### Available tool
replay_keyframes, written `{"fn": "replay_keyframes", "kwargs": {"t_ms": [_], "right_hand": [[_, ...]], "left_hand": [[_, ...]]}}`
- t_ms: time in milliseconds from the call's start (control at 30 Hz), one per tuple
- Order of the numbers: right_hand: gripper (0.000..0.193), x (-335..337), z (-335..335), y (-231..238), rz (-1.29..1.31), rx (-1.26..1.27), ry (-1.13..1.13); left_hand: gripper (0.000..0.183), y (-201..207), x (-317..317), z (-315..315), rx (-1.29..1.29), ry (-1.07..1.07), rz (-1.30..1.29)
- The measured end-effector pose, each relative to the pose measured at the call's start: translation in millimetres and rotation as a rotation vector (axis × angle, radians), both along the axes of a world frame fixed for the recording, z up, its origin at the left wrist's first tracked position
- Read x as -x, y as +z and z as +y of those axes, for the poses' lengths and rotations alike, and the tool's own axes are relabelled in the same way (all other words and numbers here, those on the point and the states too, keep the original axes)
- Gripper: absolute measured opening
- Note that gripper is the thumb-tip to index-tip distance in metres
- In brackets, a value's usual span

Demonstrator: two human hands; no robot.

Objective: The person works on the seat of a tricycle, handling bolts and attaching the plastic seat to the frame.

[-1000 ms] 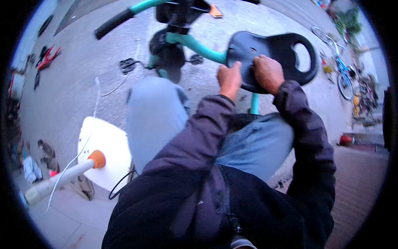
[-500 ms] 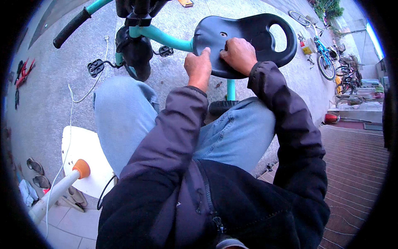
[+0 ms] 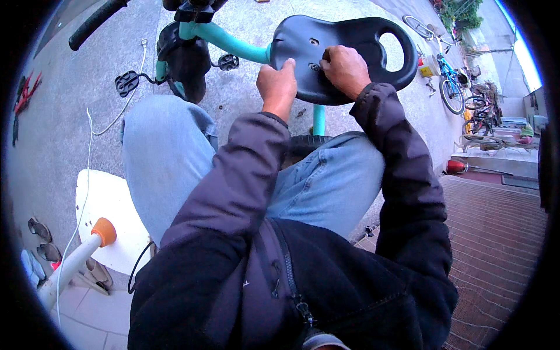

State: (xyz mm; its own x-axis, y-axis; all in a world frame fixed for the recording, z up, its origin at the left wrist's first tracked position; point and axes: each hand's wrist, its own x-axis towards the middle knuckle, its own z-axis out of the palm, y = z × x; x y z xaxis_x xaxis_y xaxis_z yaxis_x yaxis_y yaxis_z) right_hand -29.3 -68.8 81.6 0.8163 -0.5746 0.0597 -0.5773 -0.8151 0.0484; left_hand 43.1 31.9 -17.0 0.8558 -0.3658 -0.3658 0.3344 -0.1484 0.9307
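Note:
A black plastic seat (image 3: 361,44) with a grip opening at its right end sits on the teal frame (image 3: 236,46) of a small cycle. My left hand (image 3: 277,86) holds the seat's near left edge, thumb on top, the other fingers folded at the rim. Over the seat's middle, my right hand (image 3: 346,71) is closed, its fingertips curled together and turned down. Whatever they may pinch is hidden. Just left of these fingertips, something like a bolt head (image 3: 314,66) shows in the nearer of two holes; the farther hole (image 3: 314,42) looks bare.
Pedals (image 3: 126,83) and a black handlebar grip (image 3: 96,23) stick out at the left. A white cable (image 3: 88,146) runs across the floor beside a white board (image 3: 108,198) with an orange-collared pole. Bicycles (image 3: 451,87) stand far right, past a brown striped mat (image 3: 496,233).
My right hand has shifted slightly right from the nearer hole, so the bolt-like piece in it now shows. My left hand keeps its hold on the seat edge. The whole view has shifted slightly.

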Motion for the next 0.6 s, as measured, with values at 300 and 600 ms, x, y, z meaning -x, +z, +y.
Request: {"fn": "replay_keyframes", "kwargs": {"t_ms": [300, 600], "right_hand": [[0.023, -0.1, 4.2, -0.1, 0.021, -0.171, -0.041], [0.024, -0.4, 14.1, -0.8, 0.061, -0.006, 0.046]], "left_hand": [[0.039, -2.8, -0.9, -1.8, 0.010, -0.017, 0.028], [0.041, -5.4, -0.3, -2.2, 0.060, -0.023, 0.039]]}}
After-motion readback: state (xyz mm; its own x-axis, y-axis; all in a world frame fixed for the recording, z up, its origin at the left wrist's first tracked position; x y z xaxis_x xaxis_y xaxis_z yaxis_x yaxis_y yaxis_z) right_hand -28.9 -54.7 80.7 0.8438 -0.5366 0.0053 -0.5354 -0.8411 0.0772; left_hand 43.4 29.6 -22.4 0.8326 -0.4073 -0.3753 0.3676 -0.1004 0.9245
